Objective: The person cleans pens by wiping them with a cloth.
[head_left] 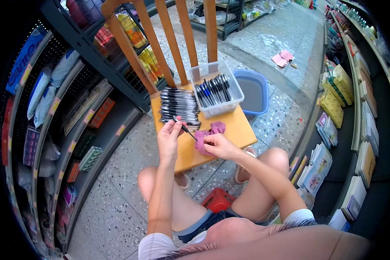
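Observation:
A black pen (186,130) slants between my two hands over the seat of a wooden chair (188,161). My left hand (171,132) pinches its upper end. My right hand (215,145) is closed on a pinkish-purple cloth (201,144), which lies around the pen's lower end. Behind my left hand, many pens (177,105) lie side by side in a stack on the seat. A clear plastic box (219,112) at the seat's back right holds more pens, black and some blue, standing at a slant.
Beyond the seat's right edge, a blue basin (266,97) of greyish water stands on the speckled floor. Shelves of packaged goods (86,117) rise at left, and shelves with notebooks (318,167) at right. Pink paper (282,58) lies on the floor farther back.

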A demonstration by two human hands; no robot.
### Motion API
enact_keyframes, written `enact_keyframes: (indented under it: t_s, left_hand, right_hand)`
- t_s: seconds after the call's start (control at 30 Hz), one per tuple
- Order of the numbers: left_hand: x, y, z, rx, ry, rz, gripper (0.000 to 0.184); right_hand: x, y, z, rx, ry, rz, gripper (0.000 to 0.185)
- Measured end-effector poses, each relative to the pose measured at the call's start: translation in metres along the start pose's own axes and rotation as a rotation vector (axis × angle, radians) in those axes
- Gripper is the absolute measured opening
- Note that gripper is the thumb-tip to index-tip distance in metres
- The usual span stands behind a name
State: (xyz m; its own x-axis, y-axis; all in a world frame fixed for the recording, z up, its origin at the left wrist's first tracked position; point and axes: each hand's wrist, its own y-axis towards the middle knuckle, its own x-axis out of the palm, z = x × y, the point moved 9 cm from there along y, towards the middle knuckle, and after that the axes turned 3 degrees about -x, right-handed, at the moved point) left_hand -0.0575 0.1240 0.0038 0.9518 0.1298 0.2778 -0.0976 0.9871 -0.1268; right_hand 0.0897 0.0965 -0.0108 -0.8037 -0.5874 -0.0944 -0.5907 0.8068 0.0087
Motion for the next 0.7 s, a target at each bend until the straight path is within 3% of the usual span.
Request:
enact_keyframes:
  t_s: [0.43, 0.53, 0.7]
  left_hand:
    - [-0.024, 0.006, 0.002, 0.067, -0.037, 0.236, 0.015]
    - [-0.025, 0.007, 0.002, 0.064, -0.043, 0.225, 0.014]
    - [-0.017, 0.007, 0.01, 0.078, -0.059, 0.117, 0.017]
  right_hand:
    - [-0.005, -0.002, -0.021, -0.167, -0.292, 0.072, 0.016]
    - [-0.009, -0.003, -0.021, -0.191, -0.347, 0.103, 0.016]
    - [-0.01, -0.002, -0.004, -0.055, -0.168, 0.081, 0.018]
